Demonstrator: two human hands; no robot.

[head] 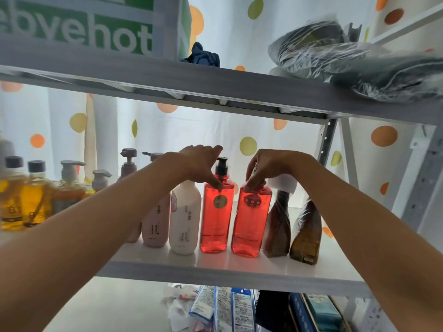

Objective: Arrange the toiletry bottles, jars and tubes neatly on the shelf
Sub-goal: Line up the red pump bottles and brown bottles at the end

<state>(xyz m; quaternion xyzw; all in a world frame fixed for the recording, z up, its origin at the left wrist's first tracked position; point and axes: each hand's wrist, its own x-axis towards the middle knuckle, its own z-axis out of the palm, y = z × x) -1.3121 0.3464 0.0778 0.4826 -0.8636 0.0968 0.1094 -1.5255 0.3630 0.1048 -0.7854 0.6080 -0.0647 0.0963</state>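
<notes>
Hands on two red pump bottles, left (201,164) touching one (216,219), right (266,171) pinching the other's (250,224) neck.

Both forearms were bare from the lower frame edge to the wrists; no sleeve was visible. The left hand (200,161) and right hand (268,167) were bare too: no gloves, rings, watch or wristband could be seen.
</notes>
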